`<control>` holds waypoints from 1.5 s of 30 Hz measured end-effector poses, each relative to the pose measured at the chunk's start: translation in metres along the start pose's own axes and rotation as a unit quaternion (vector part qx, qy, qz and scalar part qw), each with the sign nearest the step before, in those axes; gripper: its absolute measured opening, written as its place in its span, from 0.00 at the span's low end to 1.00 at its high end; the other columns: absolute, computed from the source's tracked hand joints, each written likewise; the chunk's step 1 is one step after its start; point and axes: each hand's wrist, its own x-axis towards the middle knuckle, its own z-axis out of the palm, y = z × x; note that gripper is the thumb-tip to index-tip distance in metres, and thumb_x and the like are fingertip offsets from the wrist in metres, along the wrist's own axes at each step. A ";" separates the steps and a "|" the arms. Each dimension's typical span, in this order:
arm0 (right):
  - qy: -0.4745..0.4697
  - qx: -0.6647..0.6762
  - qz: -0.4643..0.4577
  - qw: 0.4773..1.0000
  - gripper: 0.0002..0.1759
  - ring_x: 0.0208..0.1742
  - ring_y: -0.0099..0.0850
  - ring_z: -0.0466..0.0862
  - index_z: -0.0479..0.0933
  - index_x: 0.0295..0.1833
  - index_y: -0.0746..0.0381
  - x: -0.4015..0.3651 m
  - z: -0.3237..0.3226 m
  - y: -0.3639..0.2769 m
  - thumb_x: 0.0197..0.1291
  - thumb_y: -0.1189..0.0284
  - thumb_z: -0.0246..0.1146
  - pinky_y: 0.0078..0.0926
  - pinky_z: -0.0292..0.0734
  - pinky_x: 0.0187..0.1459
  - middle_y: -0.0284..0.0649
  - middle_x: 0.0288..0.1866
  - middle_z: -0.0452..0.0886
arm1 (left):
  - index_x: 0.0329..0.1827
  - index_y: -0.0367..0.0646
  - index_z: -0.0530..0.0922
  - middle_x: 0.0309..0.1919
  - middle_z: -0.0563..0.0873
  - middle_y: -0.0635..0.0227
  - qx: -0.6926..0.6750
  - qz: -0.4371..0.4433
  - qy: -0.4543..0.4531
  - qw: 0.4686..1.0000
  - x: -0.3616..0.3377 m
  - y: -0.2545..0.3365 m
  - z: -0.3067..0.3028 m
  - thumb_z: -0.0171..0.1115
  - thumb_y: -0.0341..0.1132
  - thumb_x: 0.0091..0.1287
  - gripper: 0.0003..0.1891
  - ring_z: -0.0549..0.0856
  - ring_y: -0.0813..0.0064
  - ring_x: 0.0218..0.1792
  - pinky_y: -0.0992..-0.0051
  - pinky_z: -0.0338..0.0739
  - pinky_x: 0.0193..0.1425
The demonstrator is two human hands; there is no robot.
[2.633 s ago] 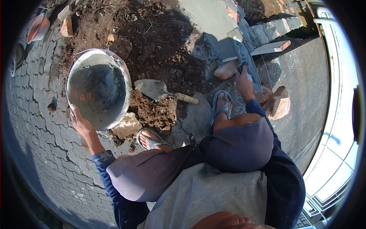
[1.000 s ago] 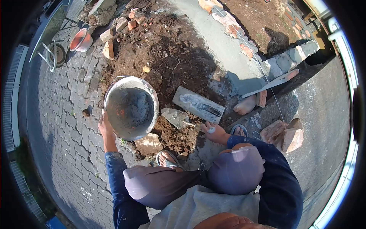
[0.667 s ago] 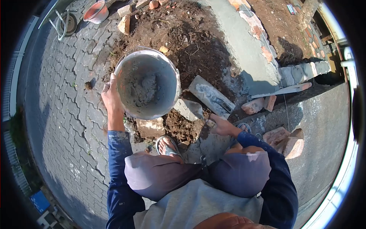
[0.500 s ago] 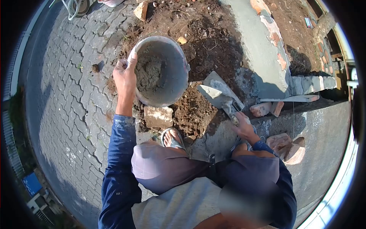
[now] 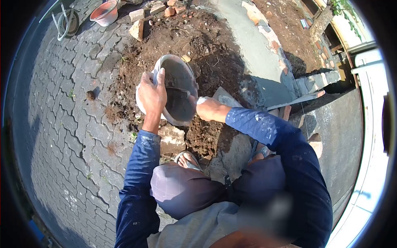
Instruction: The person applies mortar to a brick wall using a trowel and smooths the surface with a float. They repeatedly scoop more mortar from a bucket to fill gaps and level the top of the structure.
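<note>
My left hand (image 5: 152,94) grips the near left rim of a round mortar bucket (image 5: 178,113), thumb over the edge. The bucket is tipped, its mouth facing right. At its right rim my closed right hand (image 5: 211,110) holds a trowel (image 5: 182,91), whose blade reaches inside; the handle is mostly covered by my fingers. The mortar in the bucket is hard to make out in shadow. Just beyond my right hand, a flat metal plastering trowel (image 5: 226,97) lies on the ground, partly hidden by my forearm.
A fresh grey mortar strip (image 5: 244,41) runs along a low brick edge (image 5: 264,31), with a string line beside it. Broken bricks (image 5: 136,30), an orange basin (image 5: 105,14) and a wheelbarrow wheel (image 5: 68,22) stand farther off. Paving blocks (image 5: 62,124) cover the left side.
My right hand has moved left from beside the plastering trowel to the bucket, bringing its trowel inside. My left hand has tipped the bucket to the right.
</note>
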 end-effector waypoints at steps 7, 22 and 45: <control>0.105 -0.037 0.009 0.994 0.26 0.42 0.50 0.85 0.65 0.63 0.63 -0.014 -0.018 0.017 0.57 0.74 0.57 0.46 0.78 0.41 0.51 0.40 0.83 | 0.29 0.37 0.75 0.22 0.82 0.54 -0.051 -0.010 -0.032 0.998 0.002 -0.013 -0.018 0.64 0.51 0.65 0.22 0.82 0.58 0.25 0.60 0.74 0.34; 0.306 -0.302 -0.076 0.900 0.09 0.41 0.39 0.80 0.72 0.46 0.53 0.026 -0.035 0.059 0.60 0.69 0.53 0.36 0.74 0.41 0.37 0.40 0.76 | 0.30 0.36 0.75 0.21 0.81 0.55 -0.024 0.005 -0.068 0.997 0.014 -0.011 -0.020 0.65 0.48 0.65 0.21 0.80 0.57 0.24 0.62 0.73 0.33; 0.199 0.319 -0.121 0.919 0.21 0.46 0.48 0.81 0.72 0.55 0.61 0.015 0.048 0.128 0.54 0.69 0.61 0.40 0.76 0.46 0.49 0.45 0.80 | 0.27 0.36 0.74 0.19 0.70 0.75 -0.042 -0.096 0.004 0.994 0.036 0.007 0.025 0.61 0.45 0.70 0.20 0.64 0.83 0.22 0.76 0.59 0.25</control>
